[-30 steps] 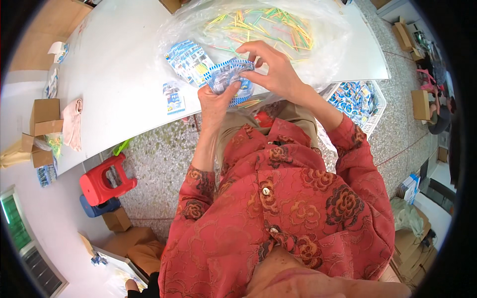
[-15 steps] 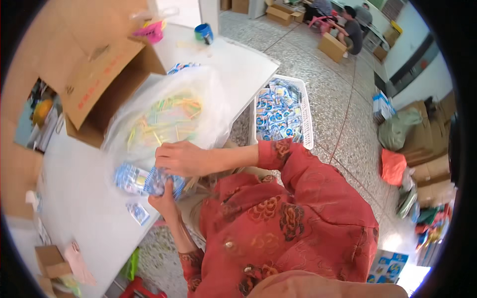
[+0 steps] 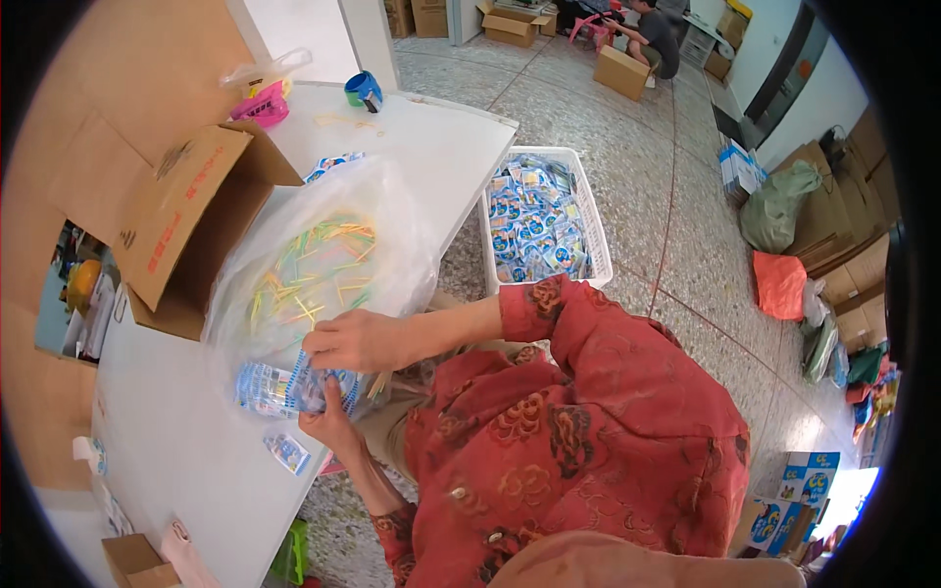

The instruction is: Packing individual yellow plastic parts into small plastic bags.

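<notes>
My left hand (image 3: 331, 423) is closed around a small clear plastic packet (image 3: 312, 387) with blue-and-white print, its thumb pressed on the front. Bent over the top of this packet, my right hand (image 3: 361, 341) has its fingers closed; whatever they grip is hidden. Just beyond lies a large translucent plastic bag (image 3: 397, 211), spread open with many thin yellow, green and orange sticks (image 3: 314, 260) inside. Beside the held packet rests a bundle of similar blue-and-white packets (image 3: 263, 388). One flat printed packet (image 3: 286, 453) lies near the table's edge.
A white table (image 3: 176, 421) carries an open cardboard box (image 3: 196, 225), a pink bag (image 3: 263, 104) and a blue-green tape roll (image 3: 363, 90). On the floor at right stands a white basket (image 3: 600, 230) full of packets. Another person (image 3: 659, 44) sits at the back beside a carton (image 3: 619, 73).
The view has shifted a little, so the table and basket appear further left. Both hands stay at the packet, with little visible change in their grip.
</notes>
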A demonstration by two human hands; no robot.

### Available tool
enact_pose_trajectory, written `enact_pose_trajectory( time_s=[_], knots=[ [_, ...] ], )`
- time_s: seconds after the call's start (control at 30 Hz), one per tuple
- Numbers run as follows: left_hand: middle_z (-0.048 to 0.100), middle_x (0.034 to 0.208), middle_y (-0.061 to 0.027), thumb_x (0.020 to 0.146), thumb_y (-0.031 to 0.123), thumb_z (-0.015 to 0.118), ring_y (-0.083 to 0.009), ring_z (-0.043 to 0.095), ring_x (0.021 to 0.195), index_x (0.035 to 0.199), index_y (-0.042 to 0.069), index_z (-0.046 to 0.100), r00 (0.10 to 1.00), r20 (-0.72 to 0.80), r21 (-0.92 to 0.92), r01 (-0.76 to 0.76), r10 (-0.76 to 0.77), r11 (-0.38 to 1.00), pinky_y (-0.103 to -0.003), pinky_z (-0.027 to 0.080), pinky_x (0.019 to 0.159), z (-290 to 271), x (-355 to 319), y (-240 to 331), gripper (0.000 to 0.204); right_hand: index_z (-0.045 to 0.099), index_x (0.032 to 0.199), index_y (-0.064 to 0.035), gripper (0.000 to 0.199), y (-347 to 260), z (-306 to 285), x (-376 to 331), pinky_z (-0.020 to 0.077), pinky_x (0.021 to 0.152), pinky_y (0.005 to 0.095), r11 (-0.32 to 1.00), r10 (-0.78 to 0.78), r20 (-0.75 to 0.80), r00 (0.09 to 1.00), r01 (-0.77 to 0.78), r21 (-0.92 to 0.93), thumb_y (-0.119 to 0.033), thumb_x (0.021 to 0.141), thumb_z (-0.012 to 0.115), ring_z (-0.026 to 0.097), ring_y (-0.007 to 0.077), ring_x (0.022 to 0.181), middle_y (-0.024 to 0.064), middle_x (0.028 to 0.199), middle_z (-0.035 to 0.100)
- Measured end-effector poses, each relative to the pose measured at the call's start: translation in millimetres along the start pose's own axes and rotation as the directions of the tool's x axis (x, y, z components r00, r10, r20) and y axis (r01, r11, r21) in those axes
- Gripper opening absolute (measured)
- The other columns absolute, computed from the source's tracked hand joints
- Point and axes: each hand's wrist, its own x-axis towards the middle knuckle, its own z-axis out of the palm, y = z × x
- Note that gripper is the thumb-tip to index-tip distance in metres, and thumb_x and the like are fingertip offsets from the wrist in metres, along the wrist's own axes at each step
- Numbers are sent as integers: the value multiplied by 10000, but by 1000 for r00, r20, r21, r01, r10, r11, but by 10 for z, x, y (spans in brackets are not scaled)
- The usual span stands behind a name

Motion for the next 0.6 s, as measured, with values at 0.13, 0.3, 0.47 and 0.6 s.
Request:
enact_pose_trajectory(
  time_s=[0.13,0.3,0.47,0.6],
  knots=[
    [614,868,-63,755,-22,649,-85,547,687,923,-52,593,999,-24,-39,-36,35,999,-223,449,595,73,-33,63,179,519,795,-61,121,-3,14,-29,479,648,322,1000,7,51,999,-7,-3,-101,684,542,544,206,825,58,873,465],
    [614,846,-64,757,-13,653,-83,542,675,894,-51,597,999,-12,13,-49,49,999,-218,445,584,32,-16,-32,154,509,794,-58,115,3,27,-46,479,622,329,999,31,64,997,-33,29,-116,705,551,554,214,780,61,847,469],
    [614,817,-58,764,-8,649,-77,536,655,880,-53,601,998,27,51,-57,56,997,-218,443,573,26,-33,4,133,514,805,-59,109,-18,6,-66,476,573,348,983,77,116,990,-95,159,-127,732,556,576,244,698,75,785,528],
    [614,873,-65,780,-7,628,-90,552,721,937,-66,590,997,71,16,-16,14,1000,-221,447,623,44,-28,11,171,533,826,-54,156,-23,-57,-48,469,579,389,909,228,163,960,-270,317,-156,717,579,592,291,712,102,753,591]
  ],
)
